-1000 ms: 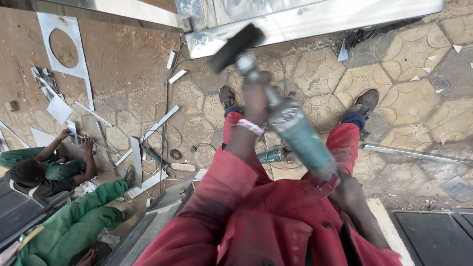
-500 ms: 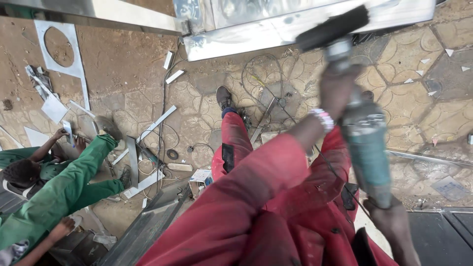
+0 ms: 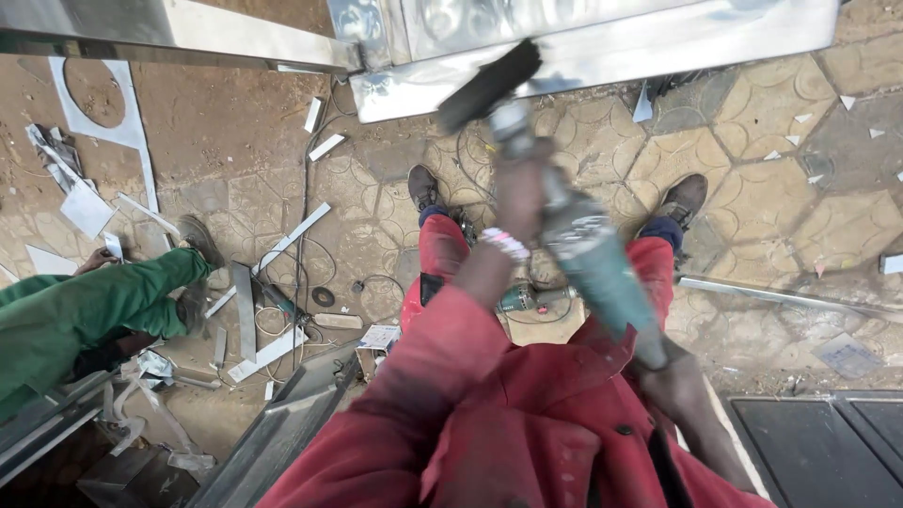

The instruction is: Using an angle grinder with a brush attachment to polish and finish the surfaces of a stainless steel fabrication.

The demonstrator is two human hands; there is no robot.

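Both hands grip one teal angle grinder point(image 3: 588, 259): the left hand point(image 3: 520, 193) is closed around its neck just behind the dark wheel point(image 3: 489, 85), and the right hand point(image 3: 670, 372) clasps the rear of its body. That wheel sits against the shiny steel frame point(image 3: 602, 38), above the paved floor point(image 3: 752, 160), where a second grinder point(image 3: 529, 298) lies between the person's shoes.

Outdoor metal workshop, steel offcuts point(image 3: 275, 246), paved ground point(image 3: 752, 188)

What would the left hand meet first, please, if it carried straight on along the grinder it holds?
Likely the shiny metal sheet. The left hand grips the grinder near its head, whose dark disc already lies at the sheet's edge, though depth is unclear.
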